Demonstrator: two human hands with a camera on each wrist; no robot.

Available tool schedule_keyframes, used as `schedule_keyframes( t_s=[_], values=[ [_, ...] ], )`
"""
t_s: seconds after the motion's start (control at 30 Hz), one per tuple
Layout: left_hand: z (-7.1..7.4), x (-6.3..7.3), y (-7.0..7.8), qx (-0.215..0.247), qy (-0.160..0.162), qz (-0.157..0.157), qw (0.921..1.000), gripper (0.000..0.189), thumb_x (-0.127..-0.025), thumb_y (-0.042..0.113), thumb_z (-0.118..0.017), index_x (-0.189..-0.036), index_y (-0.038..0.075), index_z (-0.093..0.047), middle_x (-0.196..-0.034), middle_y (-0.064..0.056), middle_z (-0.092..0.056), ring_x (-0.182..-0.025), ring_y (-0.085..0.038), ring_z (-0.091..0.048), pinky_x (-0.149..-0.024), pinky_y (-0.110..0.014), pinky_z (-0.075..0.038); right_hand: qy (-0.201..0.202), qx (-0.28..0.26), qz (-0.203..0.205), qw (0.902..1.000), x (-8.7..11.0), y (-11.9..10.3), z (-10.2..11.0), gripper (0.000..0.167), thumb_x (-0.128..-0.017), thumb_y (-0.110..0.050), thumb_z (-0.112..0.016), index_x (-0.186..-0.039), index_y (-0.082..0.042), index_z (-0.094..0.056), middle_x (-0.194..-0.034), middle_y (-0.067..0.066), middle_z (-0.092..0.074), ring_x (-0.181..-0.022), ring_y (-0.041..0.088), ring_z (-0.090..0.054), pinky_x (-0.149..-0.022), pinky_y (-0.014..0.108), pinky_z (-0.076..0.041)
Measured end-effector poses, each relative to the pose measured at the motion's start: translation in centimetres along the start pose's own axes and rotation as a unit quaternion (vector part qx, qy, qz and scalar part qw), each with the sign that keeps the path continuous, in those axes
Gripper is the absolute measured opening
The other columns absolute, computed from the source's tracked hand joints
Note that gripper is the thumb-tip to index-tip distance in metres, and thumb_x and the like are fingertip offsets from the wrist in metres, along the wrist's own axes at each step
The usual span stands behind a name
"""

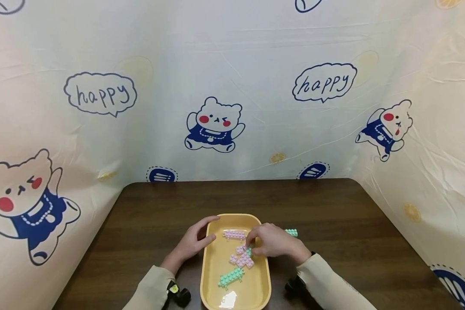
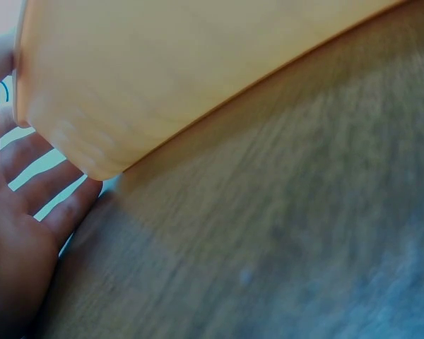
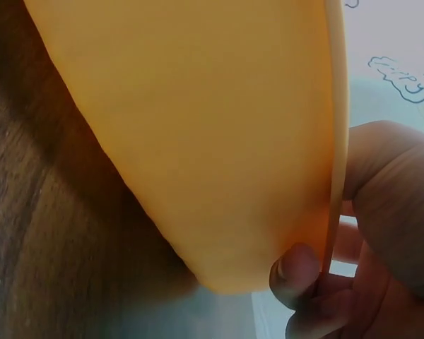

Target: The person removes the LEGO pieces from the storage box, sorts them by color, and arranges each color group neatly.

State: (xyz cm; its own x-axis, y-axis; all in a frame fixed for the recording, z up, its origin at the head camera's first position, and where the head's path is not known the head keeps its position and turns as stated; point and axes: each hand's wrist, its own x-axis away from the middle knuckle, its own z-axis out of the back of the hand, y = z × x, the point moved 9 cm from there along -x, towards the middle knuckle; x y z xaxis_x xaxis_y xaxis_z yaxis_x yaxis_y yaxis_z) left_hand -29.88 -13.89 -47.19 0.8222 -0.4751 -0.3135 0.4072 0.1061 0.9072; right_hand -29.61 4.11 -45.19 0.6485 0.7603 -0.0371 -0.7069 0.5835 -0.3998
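A yellow oblong tray stands on the table with studded building blocks in it. My left hand rests at its left rim, fingers extended along the outer wall and thumb over the edge. My right hand reaches over the right rim, its thumb and index finger pinching a small green block. Beside those fingertips lie loose pink blocks. A long pink block piece is farther up the tray, and a long green block piece lies nearer me. Both wrist views show mainly the tray's outer wall.
Another green block piece lies on the dark wooden table, right of the tray and partly behind my right hand. A pale curtain printed with bears surrounds the table's back and sides.
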Motion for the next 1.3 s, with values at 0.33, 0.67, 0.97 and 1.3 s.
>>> schedule_keyframes(
  t_s=[0.33,0.67,0.97,1.3],
  values=[
    [0.3,-0.1,0.4,-0.015,0.002,-0.007,0.9999,0.052,-0.093,-0.003,-0.057,-0.142,-0.007,-0.039,-0.137,-0.034,-0.046,-0.109,-0.051,-0.057,-0.086,-0.021,-0.053,-0.027,0.016,-0.05,0.9983,-0.6,0.3,-0.5,0.012,-0.077,-0.021,-0.077,-0.087,-0.027,-0.073,-0.084,-0.014,-0.065,-0.071,0.002,-0.054,-0.064,0.019,-0.046],
    [0.3,0.0,0.1,-0.015,-0.002,-0.007,0.9999,0.052,-0.094,-0.002,-0.058,-0.142,-0.007,-0.039,-0.136,-0.032,-0.047,-0.109,-0.05,-0.057,-0.085,-0.022,-0.054,-0.029,0.03,-0.077,0.9962,-0.7,0.1,-0.8,0.016,-0.073,-0.02,-0.079,-0.081,-0.029,-0.069,-0.077,-0.013,-0.059,-0.065,0.004,-0.049,-0.057,0.021,-0.041],
    [0.3,0.0,0.3,-0.023,-0.003,-0.017,0.9996,0.052,-0.093,-0.003,-0.058,-0.141,-0.008,-0.04,-0.136,-0.032,-0.048,-0.109,-0.049,-0.057,-0.086,-0.022,-0.053,-0.016,0.025,-0.083,0.9961,-0.8,0.3,-1.1,0.019,-0.071,-0.017,-0.079,-0.082,-0.028,-0.068,-0.076,-0.014,-0.059,-0.065,0.004,-0.049,-0.056,0.021,-0.04],
    [0.1,0.1,0.1,-0.02,0.001,-0.01,0.9998,0.052,-0.094,-0.002,-0.058,-0.142,-0.007,-0.04,-0.137,-0.032,-0.046,-0.109,-0.049,-0.058,-0.086,-0.022,-0.053,-0.011,0.025,-0.088,0.9957,-0.7,0.2,-1.1,0.02,-0.07,-0.014,-0.078,-0.08,-0.027,-0.067,-0.075,-0.013,-0.059,-0.063,0.004,-0.049,-0.055,0.021,-0.04]
  ],
)
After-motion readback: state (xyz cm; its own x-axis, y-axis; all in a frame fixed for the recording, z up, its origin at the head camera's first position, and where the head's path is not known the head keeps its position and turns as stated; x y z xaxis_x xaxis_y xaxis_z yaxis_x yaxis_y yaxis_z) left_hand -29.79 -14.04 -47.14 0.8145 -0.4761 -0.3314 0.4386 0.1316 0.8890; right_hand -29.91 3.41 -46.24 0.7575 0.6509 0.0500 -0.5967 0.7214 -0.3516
